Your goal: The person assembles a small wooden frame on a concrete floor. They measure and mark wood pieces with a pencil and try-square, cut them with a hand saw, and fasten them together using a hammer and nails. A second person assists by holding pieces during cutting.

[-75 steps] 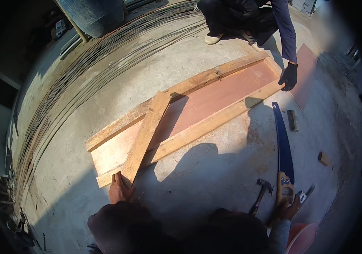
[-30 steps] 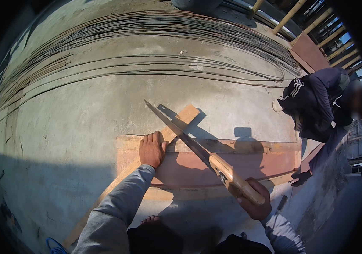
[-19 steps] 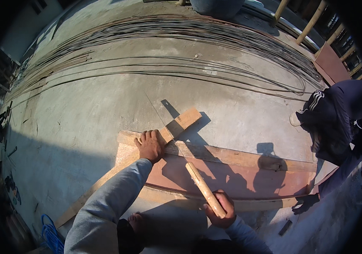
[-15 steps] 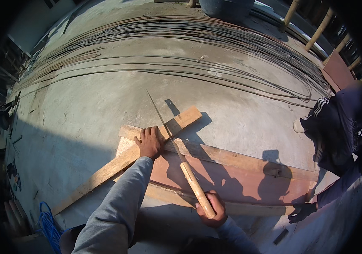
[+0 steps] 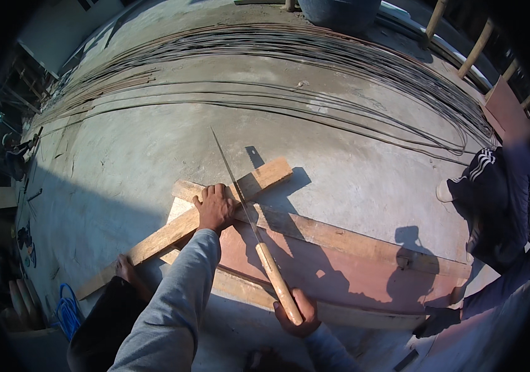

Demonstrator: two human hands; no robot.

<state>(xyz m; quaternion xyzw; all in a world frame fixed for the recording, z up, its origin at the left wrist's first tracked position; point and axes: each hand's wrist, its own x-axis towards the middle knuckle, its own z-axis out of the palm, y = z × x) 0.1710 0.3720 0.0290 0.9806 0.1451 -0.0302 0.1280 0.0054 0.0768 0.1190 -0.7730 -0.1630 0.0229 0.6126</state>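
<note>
A reddish framed panel (image 5: 339,266) is being kept flat on the concrete floor (image 5: 153,142); a wooden plank (image 5: 178,226) is being pressed across its corner by the left hand (image 5: 214,208); a handsaw (image 5: 252,229) is being gripped by the right hand (image 5: 296,310), blade against the plank.

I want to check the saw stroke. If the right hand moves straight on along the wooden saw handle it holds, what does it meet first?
Probably the long pale wooden plank lying across the reddish board: the right hand points up along the saw blade, which crosses that plank beside the left hand. Depth is unclear.
</note>
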